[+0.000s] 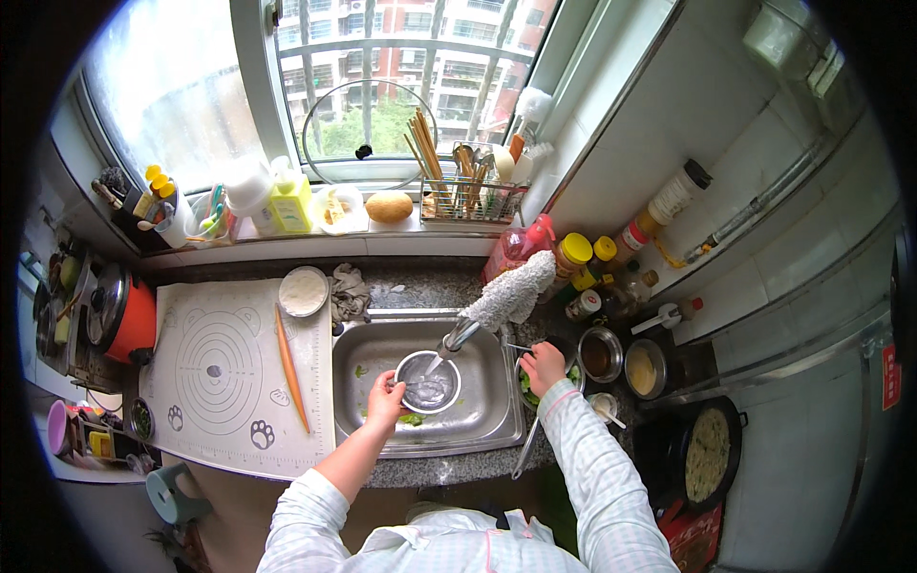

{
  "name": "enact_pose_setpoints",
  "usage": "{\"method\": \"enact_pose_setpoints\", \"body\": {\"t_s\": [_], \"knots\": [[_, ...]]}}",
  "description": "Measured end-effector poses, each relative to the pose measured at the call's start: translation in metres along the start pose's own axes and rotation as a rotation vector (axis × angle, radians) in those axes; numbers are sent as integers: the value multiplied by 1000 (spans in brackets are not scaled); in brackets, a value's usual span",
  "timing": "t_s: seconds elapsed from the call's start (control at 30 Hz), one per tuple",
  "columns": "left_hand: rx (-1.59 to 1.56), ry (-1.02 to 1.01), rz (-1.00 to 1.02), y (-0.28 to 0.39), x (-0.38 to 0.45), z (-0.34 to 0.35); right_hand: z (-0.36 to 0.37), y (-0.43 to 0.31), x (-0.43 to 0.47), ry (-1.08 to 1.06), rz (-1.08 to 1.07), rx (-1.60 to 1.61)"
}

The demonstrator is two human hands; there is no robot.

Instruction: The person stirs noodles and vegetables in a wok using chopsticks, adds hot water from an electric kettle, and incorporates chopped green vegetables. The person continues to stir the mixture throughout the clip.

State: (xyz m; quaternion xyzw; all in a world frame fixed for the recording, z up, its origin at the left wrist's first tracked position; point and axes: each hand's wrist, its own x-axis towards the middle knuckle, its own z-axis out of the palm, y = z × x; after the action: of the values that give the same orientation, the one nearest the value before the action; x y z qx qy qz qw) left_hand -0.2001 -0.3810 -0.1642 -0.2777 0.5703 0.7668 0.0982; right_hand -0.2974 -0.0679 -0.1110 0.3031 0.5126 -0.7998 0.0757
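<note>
My left hand (385, 400) grips the rim of a small round bowl (448, 405) in the stainless steel sink (345, 358). Water runs into the bowl from the faucet (458, 336), whose upper part is wrapped in a fluffy grey-white cloth (512, 290). Green leaf scraps (411, 419) lie on the sink floor. To the right of the sink, my right hand (543, 367) is over a container of chopped greens (529, 390). A thin utensil handle (517, 347) shows at its fingers; whether they hold it is unclear.
Left of the sink lie a baking mat (236, 444), a wooden rolling pin (291, 369) and a bowl of flour (303, 291). Seasoning bowls (602, 354) and bottles (573, 254) crowd the right counter. A black pan (734, 458) holds a flat pancake (708, 455). A ladle-like handle (526, 451) overhangs the counter edge.
</note>
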Motion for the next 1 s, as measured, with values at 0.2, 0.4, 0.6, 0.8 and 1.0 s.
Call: {"method": "enact_pose_setpoints", "body": {"t_s": [0.2, 0.4, 0.6, 0.8, 1.0], "knots": [[8, -38, -25, 17, -11, -7, 5, -3, -6, 35, 6, 20], [9, -53, -52, 15, -11, -15, 9, -6, -8, 63, 20, 38], [7, -79, -25, 19, -17, -12, 15, -22, 2, 16, 20, 252], [6, -86, 32, 19, -30, -6, 6, -8, -35, -83, -82, 143], [42, -228, 80, 43, -72, 33, -54, 7, -151, -232, 2, -36]]}}
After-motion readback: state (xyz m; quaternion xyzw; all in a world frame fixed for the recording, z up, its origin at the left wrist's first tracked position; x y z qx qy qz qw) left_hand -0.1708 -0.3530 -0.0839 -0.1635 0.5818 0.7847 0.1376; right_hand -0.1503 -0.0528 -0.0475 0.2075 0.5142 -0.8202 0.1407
